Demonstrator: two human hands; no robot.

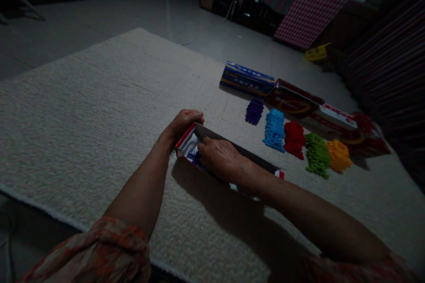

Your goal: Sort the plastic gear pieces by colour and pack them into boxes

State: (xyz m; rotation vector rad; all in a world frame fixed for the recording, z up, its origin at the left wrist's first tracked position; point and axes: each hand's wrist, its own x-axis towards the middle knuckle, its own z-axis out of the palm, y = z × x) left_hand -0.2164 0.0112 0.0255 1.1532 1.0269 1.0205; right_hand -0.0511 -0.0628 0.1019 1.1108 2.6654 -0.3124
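A long, narrow open cardboard box (252, 159) with red edges rests on the beige carpet in front of me. My left hand (186, 121) is wrapped around its left end, fingers over the far corner. Inside the box is my right hand (221, 157), its fingers curled downward and their tips hidden. Just beside those fingers lie some dark blue-purple plastic pieces (194, 157), along with white material (190, 142) at the box's left end. Whatever the right fingers grip is not visible.
Beyond the box, piles of plastic pieces form a row: purple (254, 111), light blue (274, 129), red (294, 139), green (318, 154) and orange (338, 155). Behind them stand a blue box (247, 78) and a long red box (299, 104). A checked cloth (312, 13) hangs farther back.
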